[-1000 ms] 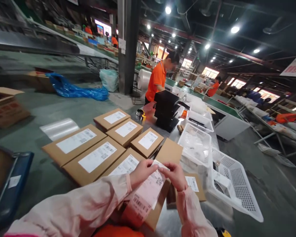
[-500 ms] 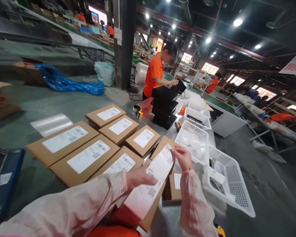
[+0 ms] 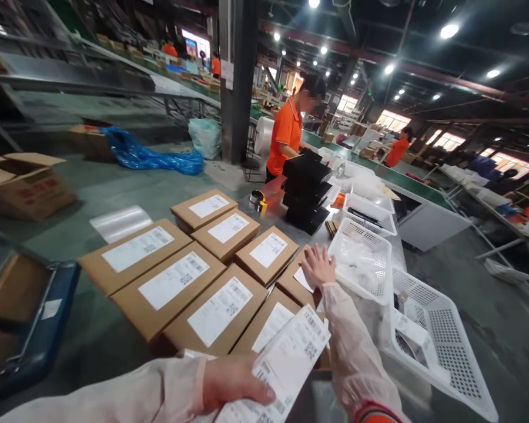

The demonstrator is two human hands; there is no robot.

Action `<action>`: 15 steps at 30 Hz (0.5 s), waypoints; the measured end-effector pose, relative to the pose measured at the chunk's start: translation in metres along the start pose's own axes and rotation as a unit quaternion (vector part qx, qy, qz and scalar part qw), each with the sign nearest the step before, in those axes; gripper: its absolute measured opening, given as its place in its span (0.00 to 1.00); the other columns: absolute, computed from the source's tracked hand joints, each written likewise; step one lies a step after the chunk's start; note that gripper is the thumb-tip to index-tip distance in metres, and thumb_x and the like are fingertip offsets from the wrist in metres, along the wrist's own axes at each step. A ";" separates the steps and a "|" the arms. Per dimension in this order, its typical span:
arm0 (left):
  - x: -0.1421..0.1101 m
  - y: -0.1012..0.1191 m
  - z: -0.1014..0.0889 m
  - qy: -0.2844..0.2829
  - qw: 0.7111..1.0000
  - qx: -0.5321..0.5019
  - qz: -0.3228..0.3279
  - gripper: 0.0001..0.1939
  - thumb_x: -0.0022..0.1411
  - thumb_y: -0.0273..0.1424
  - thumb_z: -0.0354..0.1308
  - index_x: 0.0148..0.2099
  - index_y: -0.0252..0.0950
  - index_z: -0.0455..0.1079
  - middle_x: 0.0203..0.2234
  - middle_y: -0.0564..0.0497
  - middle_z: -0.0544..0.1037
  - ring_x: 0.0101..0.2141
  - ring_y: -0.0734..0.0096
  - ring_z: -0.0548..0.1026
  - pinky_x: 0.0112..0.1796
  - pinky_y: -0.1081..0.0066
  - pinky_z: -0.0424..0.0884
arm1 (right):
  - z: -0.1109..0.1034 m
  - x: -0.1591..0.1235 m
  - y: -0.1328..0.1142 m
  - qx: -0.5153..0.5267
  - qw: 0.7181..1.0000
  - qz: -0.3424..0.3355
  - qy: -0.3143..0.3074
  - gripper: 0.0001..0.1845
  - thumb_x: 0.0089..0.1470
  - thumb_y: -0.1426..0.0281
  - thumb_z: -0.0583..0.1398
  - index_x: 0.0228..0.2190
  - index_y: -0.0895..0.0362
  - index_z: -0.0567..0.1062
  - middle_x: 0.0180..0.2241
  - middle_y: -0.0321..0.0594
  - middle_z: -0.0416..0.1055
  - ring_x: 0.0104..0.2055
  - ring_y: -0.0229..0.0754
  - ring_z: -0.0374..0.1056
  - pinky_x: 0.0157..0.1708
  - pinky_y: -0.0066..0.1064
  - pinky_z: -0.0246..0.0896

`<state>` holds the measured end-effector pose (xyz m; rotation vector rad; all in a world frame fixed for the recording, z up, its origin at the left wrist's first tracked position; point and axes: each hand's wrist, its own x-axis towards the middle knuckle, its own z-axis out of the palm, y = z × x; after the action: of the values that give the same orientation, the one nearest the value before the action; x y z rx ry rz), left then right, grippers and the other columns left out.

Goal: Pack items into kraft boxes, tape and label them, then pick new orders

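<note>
The left hand (image 3: 235, 379) pinches the labels (image 3: 291, 358) with its thumb pressed on top, near the bottom edge of the view; they slant out above the boxes (image 3: 167, 311), print side up. Held by one end like this, they probably stay readable and leave the other grip free.

The right hand (image 3: 320, 267) has its fingers spread over the near box (image 3: 291, 281), its palm down, pinching nothing; the splayed fingers suggest steadying or smoothing, though how hard they press, or whether all of them touch, cannot be told. The boxes lie flat and close together on the tabletop (image 3: 271, 229), each visible sticker (image 3: 174, 281) facing up, likely so every code can be seen at once. A basket (image 3: 365, 288) sits just beside the right hand.

The left fingers are hidden beneath the labels, whose lower end is cut off by the frame. The labels cover part of a box behind them, the right hand masks much of its sticker, and the small print is illegible.
</note>
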<state>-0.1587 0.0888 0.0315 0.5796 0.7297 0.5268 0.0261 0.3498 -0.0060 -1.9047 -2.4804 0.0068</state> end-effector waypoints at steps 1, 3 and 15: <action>-0.004 0.001 -0.001 -0.006 1.000 0.019 0.017 0.26 0.35 0.42 0.73 0.38 0.35 0.78 0.33 0.45 0.81 0.39 0.53 0.77 0.46 0.57 0.70 | 0.000 0.000 -0.003 -0.015 0.998 -0.035 -0.044 0.32 0.62 0.53 0.45 0.63 0.48 0.52 0.68 0.38 0.38 0.69 0.54 0.28 0.62 0.58 0.26; -0.011 0.005 -0.004 -0.023 0.997 0.054 0.049 0.28 0.38 0.45 0.71 0.41 0.34 0.78 0.35 0.44 0.81 0.39 0.54 0.77 0.44 0.59 0.70 | 0.000 -0.003 -0.009 -0.023 0.995 -0.044 -0.083 0.32 0.62 0.52 0.44 0.64 0.48 0.50 0.68 0.37 0.37 0.68 0.56 0.27 0.61 0.59 0.25; -0.080 -0.003 -0.053 0.136 0.958 0.167 0.188 0.31 0.49 0.49 0.64 0.47 0.30 0.73 0.40 0.39 0.79 0.43 0.52 0.76 0.43 0.62 0.72 | -0.052 -0.098 -0.059 0.327 0.944 -0.027 0.023 0.33 0.63 0.53 0.40 0.57 0.58 0.65 0.61 0.52 0.56 0.63 0.48 0.54 0.58 0.45 0.51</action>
<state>-0.2477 0.0525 0.0343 0.9857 0.9873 0.8556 -0.0052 0.2399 0.0461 -1.5224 -2.1100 0.6825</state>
